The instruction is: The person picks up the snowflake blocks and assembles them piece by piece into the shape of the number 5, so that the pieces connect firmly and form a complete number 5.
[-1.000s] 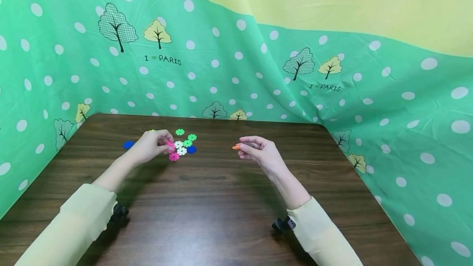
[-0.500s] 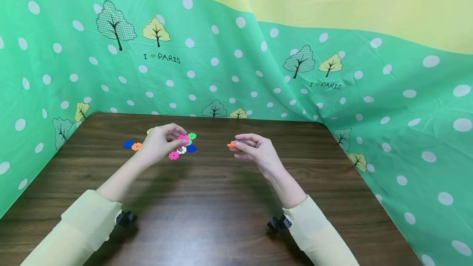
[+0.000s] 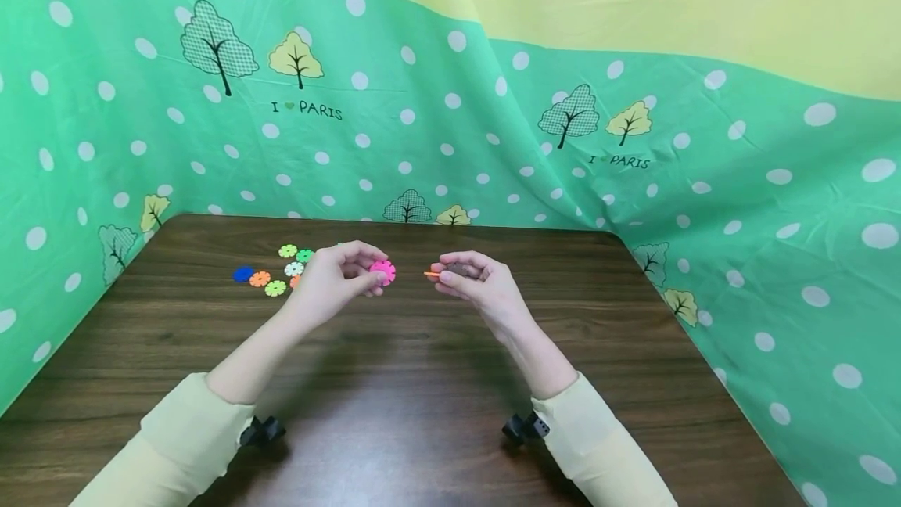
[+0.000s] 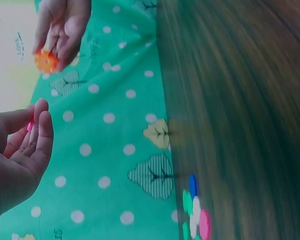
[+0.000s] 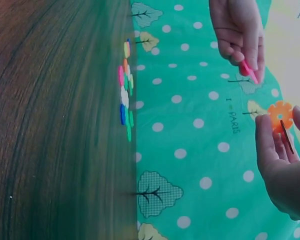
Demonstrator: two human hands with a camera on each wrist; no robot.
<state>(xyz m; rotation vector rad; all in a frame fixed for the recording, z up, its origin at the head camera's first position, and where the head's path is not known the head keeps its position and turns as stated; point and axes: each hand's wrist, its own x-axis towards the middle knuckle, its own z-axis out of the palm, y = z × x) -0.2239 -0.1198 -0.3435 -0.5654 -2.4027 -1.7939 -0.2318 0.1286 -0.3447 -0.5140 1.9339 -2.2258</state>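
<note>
Above the table, my left hand (image 3: 341,276) pinches a pink notched snowflake disc (image 3: 384,272) between thumb and fingertips. Facing it from the right, my right hand (image 3: 482,284) holds an orange snowflake disc (image 5: 280,116), seen edge-on in the head view. A dark brown disc (image 5: 287,136) stands crosswise against the orange one and appears slotted into it. A short gap separates the pink disc from the orange one. In the left wrist view the pink disc is mostly hidden by the fingers, while the orange disc (image 4: 46,61) shows its face.
Several loose discs lie at the table's far left, among them a blue disc (image 3: 243,274), an orange disc (image 3: 260,278) and a white disc (image 3: 293,268). My left hand hides others there. Behind the brown wooden table (image 3: 394,429) hangs a green dotted cloth (image 3: 422,124).
My left hand has lifted the pink disc from the loose discs and carried it right. My right hand has shifted slightly left with the orange and brown discs.
</note>
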